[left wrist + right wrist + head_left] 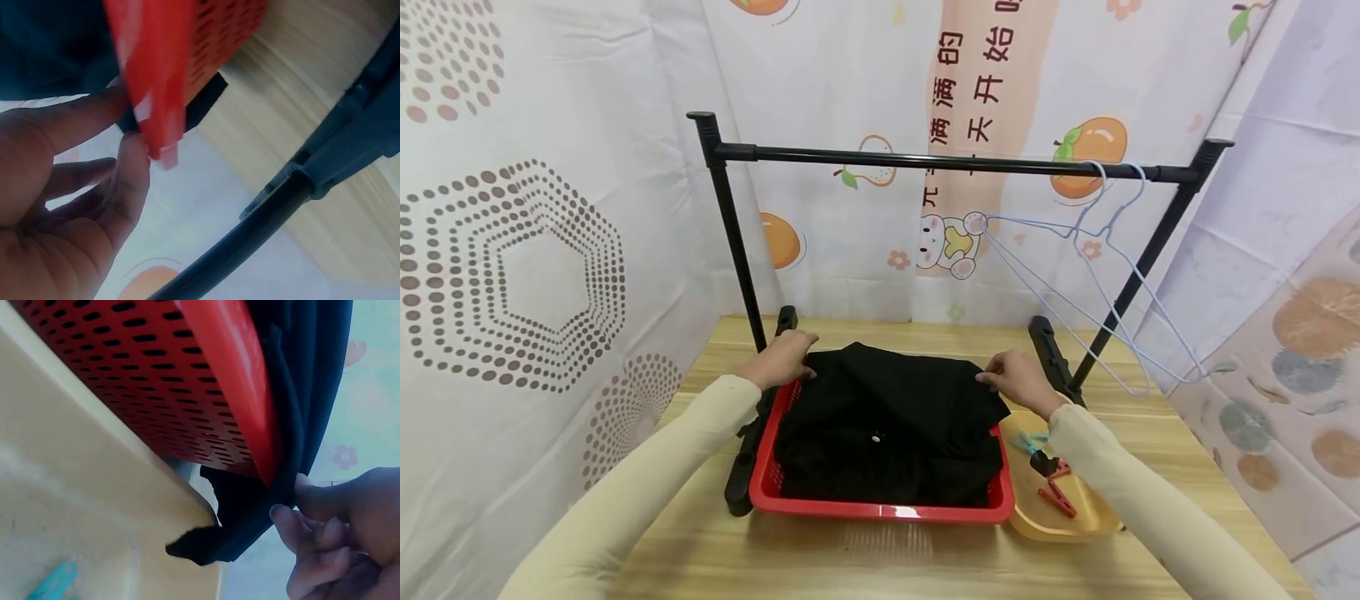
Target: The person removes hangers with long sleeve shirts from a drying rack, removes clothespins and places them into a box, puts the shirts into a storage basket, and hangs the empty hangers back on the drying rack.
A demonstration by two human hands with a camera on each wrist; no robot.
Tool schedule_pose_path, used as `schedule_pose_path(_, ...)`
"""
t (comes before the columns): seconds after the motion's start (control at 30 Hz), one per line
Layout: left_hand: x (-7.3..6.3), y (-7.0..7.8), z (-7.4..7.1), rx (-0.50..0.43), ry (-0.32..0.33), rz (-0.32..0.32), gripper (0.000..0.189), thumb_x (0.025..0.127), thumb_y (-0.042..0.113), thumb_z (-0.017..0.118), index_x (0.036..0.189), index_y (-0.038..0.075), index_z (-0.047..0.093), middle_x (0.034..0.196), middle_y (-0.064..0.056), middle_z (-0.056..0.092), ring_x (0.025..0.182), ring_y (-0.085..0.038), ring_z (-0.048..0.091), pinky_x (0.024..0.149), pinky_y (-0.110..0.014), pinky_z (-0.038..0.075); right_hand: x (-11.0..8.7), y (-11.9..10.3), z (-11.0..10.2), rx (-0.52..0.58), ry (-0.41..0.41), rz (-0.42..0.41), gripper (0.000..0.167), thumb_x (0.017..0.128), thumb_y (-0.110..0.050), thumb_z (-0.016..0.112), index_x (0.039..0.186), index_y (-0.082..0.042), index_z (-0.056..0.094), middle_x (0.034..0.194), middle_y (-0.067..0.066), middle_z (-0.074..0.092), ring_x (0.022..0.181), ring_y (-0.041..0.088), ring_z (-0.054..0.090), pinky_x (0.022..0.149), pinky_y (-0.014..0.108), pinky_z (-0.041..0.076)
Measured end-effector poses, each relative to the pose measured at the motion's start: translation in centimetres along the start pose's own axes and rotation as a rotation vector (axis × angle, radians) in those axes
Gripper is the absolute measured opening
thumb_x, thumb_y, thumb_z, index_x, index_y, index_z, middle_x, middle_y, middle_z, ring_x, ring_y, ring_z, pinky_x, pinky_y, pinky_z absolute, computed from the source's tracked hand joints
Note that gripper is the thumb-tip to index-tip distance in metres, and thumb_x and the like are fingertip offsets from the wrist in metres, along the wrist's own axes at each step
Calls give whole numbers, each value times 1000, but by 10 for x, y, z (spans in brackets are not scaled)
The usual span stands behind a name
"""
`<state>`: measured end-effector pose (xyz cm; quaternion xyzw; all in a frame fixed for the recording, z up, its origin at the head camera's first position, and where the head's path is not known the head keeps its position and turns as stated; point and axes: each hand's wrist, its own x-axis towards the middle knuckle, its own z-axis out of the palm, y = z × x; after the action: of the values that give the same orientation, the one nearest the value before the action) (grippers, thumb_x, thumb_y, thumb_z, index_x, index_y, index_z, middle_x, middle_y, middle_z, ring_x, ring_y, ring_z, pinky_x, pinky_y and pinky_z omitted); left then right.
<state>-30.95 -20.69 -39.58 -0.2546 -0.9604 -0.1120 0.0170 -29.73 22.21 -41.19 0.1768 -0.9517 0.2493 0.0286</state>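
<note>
A black garment [895, 400] lies bunched in a red basket [880, 510], partly over its far rim; its kind cannot be told. A small white spot shows near its middle. My left hand [782, 360] is at the far left corner of the basket. In the left wrist view, its thumb and a finger [134, 162] pinch dark cloth beside the red rim. At the far right, my right hand [1021, 381] pinches the garment's edge between thumb and fingers. In the right wrist view, that black cloth [294, 412] drapes over the rim, a corner hanging outside.
A black rack [887, 158] stands behind and around the basket, its uprights on both sides. Pale blue wire hangers [1105, 233] hang at the bar's right end. Right of the red basket, a yellow basket [1052, 529] holds several clothes pegs [1057, 497], partly under my right forearm.
</note>
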Motion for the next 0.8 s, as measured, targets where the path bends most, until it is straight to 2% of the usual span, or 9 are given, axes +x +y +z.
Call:
schedule_pose_path(0.13,0,-2,4,20,16,-4,14,85,8,85,90,0,75,88,-13,66,85,-30,65,74,-41,55,2,-2,1,41,-3,19,16,99,-11,69,88,-3,75,73,7,70,62,15,63,60,34,52)
schedule_pose_path(0.2,0,-4,5,10,46,7,10,87,4,83,80,4,75,82,-10,67,80,-28,66,71,-39,56,3,-2,1,40,-4,26,16,100,-11,67,89,-3,75,74,4,69,64,15,63,61,35,52)
schedule_pose_path(0.33,2,-7,3,-3,122,22,15,90,-7,71,83,4,78,82,-9,73,79,-27,71,71,-37,58,2,-3,1,69,6,19,14,102,-11,63,93,-3,70,77,3,68,63,17,62,59,35,52)
schedule_pose_path(0.47,-1,-6,-8,-44,208,21,16,91,-8,68,90,2,80,87,-12,75,81,-27,72,74,-41,59,-2,-8,-9,152,54,-4,13,106,-15,59,98,-6,66,83,4,71,59,21,61,54,34,51)
schedule_pose_path(0.57,-13,-1,-21,-84,279,36,7,93,2,74,95,1,80,90,-13,76,81,-27,71,75,-44,58,-9,-15,-21,197,113,-33,14,107,-22,59,103,-10,66,88,3,72,57,23,61,50,34,49)
schedule_pose_path(0.67,-35,5,-33,-152,296,81,10,93,6,76,101,1,80,94,-12,76,80,-24,70,73,-43,58,-23,-23,-34,231,162,-81,16,106,-29,61,107,-15,66,82,3,70,55,21,59,47,33,48)
schedule_pose_path(0.73,-54,9,-38,-183,274,155,11,93,7,76,103,3,80,97,-9,76,83,-20,70,73,-41,59,-39,-28,-40,248,185,-147,12,106,-28,62,107,-16,66,78,1,66,55,18,58,46,32,47)
schedule_pose_path(0.8,-74,13,-40,-191,226,256,12,92,7,78,103,6,81,101,-5,76,87,-17,71,75,-40,59,-55,-30,-42,246,202,-253,4,104,-21,65,103,-17,66,77,-4,64,57,13,57,48,28,49)
